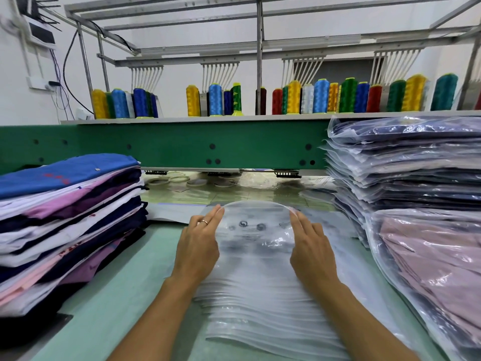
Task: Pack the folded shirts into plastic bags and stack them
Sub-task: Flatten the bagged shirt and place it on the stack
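Since the top bag [256,230] is thin, limp and slick, I'd take it by its far edge, which arches up between the left hand [197,246] and right hand [311,251]. Both lay straight fingers [212,217] along it; the thumbs are hidden, so I cannot tell if they pinch. It lies on the one pile of empty bags [260,308]. Left of that pile is one stack of folded shirts [70,217], too layered to count. Right of it are one tall packed stack [406,165] and one pink packed shirt [429,256].
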Motion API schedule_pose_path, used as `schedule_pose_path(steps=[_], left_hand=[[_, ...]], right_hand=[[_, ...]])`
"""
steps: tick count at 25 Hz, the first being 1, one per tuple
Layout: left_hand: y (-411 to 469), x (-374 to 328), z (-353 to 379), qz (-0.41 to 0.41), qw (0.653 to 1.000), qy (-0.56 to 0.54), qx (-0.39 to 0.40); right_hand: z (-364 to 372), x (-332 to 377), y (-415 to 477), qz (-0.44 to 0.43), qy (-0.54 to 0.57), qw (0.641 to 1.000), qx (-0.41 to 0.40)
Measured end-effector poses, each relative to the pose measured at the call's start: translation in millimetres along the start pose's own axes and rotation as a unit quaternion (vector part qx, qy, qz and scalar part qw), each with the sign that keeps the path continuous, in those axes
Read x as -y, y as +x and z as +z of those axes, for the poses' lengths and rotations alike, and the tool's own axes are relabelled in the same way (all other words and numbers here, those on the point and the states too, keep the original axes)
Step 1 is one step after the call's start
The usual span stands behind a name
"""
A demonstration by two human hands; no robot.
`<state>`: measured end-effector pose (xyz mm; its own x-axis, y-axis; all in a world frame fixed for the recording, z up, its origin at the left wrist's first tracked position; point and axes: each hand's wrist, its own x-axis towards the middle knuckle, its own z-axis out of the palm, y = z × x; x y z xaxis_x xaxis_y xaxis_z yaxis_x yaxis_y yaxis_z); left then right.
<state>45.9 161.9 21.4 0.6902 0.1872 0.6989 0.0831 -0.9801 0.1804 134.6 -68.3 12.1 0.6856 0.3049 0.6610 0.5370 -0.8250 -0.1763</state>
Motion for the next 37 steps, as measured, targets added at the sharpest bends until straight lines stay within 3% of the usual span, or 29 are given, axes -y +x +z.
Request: schedule_pose_path(steps=[4,7,9,13,15,20,25,28,32,37], left_hand=[[1,-5,-8,-0.047,0.991,-0.03,-0.125],[2,-3,-10,-0.069,0.989,-0.044,-0.124],[1,1,-6,-0.054,0.994,-0.061,-0.069],[-6,6,12,0.004,0.984,-0.121,0.132],[-8,8,20,-0.008,0.965,-0.138,0.221],[-9,6,26,-0.032,0.954,-0.1,0.282],[0,0,10,-0.045,0.933,-0.111,0.34],[19,8,-17,-0.048,0.942,-0.098,0.316],[52,33,-70,-0.05,0.976,-0.017,0.213],[86,98,-155,-0.092,0.974,0.183,0.096]], right_hand=[[-6,-1,1,0.047,-0.008,0.992,-0.116],[-13,-4,1,0.07,-0.015,0.989,-0.13],[-14,-3,2,0.045,-0.004,0.995,-0.092],[-3,-1,-5,-0.035,0.064,0.983,0.171],[0,-3,-7,-0.017,0.085,0.97,0.227],[3,-4,-4,0.001,0.071,0.961,0.266],[12,15,7,0.03,-0.026,0.986,0.161],[13,46,31,0.014,0.004,0.991,0.133],[7,110,73,-0.001,0.103,0.988,0.116],[1,198,109,-0.015,0.239,0.959,0.153]])
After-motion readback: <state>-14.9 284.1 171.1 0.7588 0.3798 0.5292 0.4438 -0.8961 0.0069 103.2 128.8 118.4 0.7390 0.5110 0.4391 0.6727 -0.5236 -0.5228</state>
